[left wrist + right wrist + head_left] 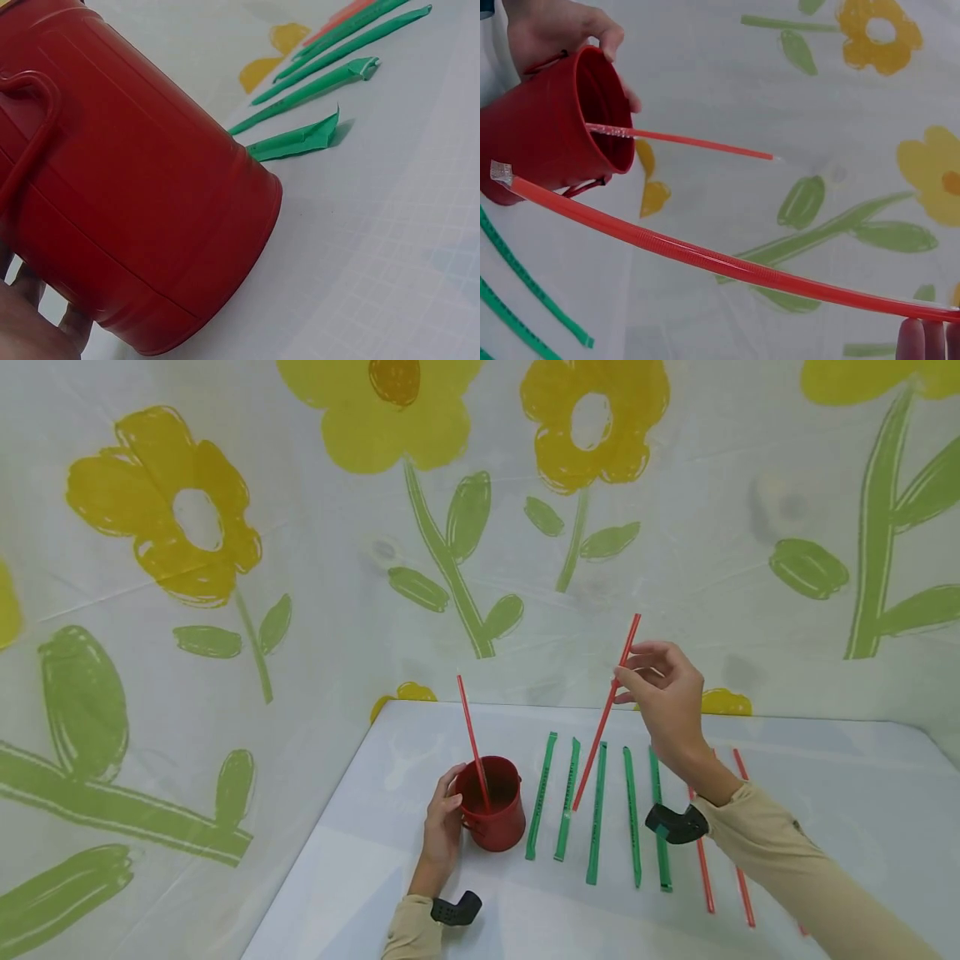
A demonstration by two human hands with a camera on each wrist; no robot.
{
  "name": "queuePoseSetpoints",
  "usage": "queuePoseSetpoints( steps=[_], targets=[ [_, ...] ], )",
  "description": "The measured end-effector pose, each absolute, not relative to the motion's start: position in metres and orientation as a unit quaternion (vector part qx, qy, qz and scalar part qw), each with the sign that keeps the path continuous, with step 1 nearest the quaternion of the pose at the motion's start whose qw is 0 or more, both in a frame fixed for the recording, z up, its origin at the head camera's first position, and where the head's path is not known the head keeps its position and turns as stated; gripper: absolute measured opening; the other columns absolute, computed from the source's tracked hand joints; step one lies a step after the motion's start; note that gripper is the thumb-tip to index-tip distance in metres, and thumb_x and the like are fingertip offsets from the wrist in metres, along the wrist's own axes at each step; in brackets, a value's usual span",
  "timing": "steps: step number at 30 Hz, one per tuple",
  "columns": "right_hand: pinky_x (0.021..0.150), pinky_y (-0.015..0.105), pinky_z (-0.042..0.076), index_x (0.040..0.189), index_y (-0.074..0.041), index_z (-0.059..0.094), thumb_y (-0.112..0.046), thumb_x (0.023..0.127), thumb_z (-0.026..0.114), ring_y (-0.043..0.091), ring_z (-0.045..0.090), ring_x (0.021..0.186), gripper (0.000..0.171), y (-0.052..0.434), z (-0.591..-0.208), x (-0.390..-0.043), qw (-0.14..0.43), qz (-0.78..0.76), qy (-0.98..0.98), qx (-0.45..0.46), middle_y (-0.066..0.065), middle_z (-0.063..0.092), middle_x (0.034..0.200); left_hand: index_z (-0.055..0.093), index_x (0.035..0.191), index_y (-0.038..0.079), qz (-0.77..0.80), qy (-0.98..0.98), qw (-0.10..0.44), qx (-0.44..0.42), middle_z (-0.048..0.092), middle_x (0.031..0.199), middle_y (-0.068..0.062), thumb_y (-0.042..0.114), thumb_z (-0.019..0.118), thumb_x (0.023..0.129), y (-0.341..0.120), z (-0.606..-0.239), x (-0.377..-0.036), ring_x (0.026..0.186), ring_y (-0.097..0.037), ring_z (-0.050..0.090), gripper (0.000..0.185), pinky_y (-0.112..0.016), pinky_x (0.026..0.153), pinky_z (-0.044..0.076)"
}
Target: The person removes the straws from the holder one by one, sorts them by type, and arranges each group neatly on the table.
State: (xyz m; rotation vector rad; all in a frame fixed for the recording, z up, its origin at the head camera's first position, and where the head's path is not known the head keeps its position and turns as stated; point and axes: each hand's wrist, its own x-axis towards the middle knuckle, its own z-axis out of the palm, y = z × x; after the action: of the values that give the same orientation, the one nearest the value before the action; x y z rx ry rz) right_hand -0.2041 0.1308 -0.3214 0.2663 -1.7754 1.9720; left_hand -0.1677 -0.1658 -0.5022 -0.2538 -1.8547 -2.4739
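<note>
A small red metal cup (491, 806) with a handle stands on the white table (825, 777). My left hand (442, 827) grips its left side, thumb at the rim. One red straw (472, 743) leans inside the cup. My right hand (663, 693) is raised above the table and pinches a second red straw (606, 714) near its top, with the lower end hanging over the green wrappers. The right wrist view shows that straw (720, 262) running across, the cup (551, 124) and the fingertips (922, 339). In the left wrist view the cup (127, 187) fills the picture.
Several green paper straw wrappers (600, 810) lie in a row right of the cup. Further right lie red straws (705, 868) on the table. A flowered cloth (225, 568) hangs behind and to the left. Black wrist mounts (675, 822) sit on both arms.
</note>
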Motion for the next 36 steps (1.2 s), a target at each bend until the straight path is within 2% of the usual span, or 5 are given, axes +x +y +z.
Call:
queuePoseSetpoints(
  steps=[8,14,26,33,36],
  targets=[
    [0.059,0.024,0.053,0.109,-0.002,0.055,-0.002,0.086,0.064,0.015,0.062,0.071,0.025,0.149,-0.329,-0.200,0.223,0.723,-0.647,0.090,0.009,0.057,0.090,0.032,0.142,0.005,-0.801,-0.593,0.021,-0.077,0.041,0.141,-0.012,0.021,0.036,0.087,-0.167,-0.503,-0.168,0.129,-0.030,0.034,0.058,-0.047,0.102,0.028],
    [0.058,0.023,0.053,0.109,-0.001,0.055,-0.001,0.086,0.064,0.015,0.062,0.072,0.025,0.165,-0.334,-0.196,0.217,0.725,-0.648,0.089,0.010,0.056,0.091,0.037,0.141,0.010,-0.801,-0.593,0.020,-0.075,0.042,0.140,-0.011,0.021,0.036,0.087,-0.168,-0.504,-0.168,0.129,-0.030,0.034,0.055,-0.047,0.102,0.029],
    [0.058,0.019,0.052,0.113,-0.005,0.057,-0.007,0.088,0.062,0.007,0.063,0.074,0.025,0.207,-0.348,-0.191,0.214,0.650,-0.728,0.040,0.000,0.058,0.091,0.033,0.143,0.005,-0.802,-0.592,0.019,-0.080,0.042,0.141,-0.011,0.021,0.037,0.086,-0.167,-0.502,-0.168,0.129,-0.030,0.034,0.059,-0.047,0.101,0.030],
    [0.059,0.018,0.051,0.115,-0.009,0.056,-0.016,0.091,0.061,0.000,0.062,0.072,0.026,0.235,-0.360,-0.185,0.202,0.571,-0.796,0.000,-0.008,0.058,0.092,0.037,0.141,0.010,-0.798,-0.597,0.017,-0.081,0.042,0.141,-0.011,0.021,0.037,0.086,-0.167,-0.503,-0.169,0.129,-0.031,0.034,0.056,-0.047,0.101,0.031],
    [0.057,0.018,0.051,0.115,-0.009,0.056,-0.017,0.090,0.062,-0.001,0.061,0.070,0.026,0.248,-0.367,-0.181,0.193,0.561,-0.805,-0.012,-0.009,0.057,0.091,0.036,0.141,0.008,-0.797,-0.599,0.014,-0.078,0.042,0.141,-0.011,0.021,0.037,0.086,-0.167,-0.503,-0.169,0.129,-0.031,0.034,0.057,-0.047,0.101,0.031]
  ],
)
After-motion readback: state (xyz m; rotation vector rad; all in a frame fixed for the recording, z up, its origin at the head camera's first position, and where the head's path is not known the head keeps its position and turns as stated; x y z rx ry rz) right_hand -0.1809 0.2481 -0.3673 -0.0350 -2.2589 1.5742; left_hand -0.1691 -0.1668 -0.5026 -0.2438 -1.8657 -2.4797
